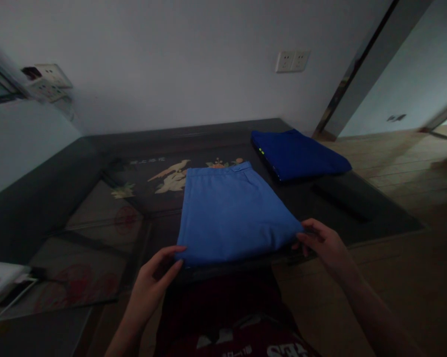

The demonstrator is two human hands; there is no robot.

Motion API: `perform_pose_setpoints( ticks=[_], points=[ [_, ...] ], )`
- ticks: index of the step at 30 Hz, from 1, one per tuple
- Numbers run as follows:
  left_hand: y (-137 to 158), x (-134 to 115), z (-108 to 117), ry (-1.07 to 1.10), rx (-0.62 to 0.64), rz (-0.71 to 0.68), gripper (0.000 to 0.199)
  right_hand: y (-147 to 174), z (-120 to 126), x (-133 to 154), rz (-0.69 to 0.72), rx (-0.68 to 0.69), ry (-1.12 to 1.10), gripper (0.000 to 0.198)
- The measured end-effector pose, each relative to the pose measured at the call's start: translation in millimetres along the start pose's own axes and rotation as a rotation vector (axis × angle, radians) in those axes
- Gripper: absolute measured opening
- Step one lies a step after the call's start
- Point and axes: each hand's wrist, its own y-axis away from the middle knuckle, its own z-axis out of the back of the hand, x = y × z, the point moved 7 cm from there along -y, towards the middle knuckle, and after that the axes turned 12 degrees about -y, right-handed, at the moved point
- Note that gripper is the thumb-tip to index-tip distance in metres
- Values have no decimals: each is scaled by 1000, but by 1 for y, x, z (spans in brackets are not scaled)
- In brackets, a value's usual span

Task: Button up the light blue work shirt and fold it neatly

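Note:
A pair of light blue trousers (234,213), folded into a compact shape, lies on the dark glass-topped table (208,141) in front of me. Its waistband, with a tab, faces the wall. My left hand (156,272) pinches the near left corner between thumb and fingers. At the near right corner, my right hand (320,243) grips the fabric the same way, and that corner looks slightly raised. Behind and to the right lies a folded dark blue garment (301,154), apart from both hands.
A dark flat object (340,202) lies right of the trousers. At the left edge sits a white device (4,282) with a cable. Wall sockets (292,61) are above the table, and wooden floor (390,163) extends to the right.

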Motion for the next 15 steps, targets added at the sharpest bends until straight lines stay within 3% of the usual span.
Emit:
perform_pose_setpoints(
  ticks=[4, 7, 15],
  points=[
    [-2, -3, -3, 40, -55, 34, 34, -2, 2, -3, -19, -16, -55, 40],
    [-5, -4, -6, 42, -63, 34, 33, -4, 1, -1, -49, -34, -68, 55],
    [-10, -1, -12, 32, 89, 19, 35, -3, -3, -1, -89, 45, 26, 65]
  ],
)
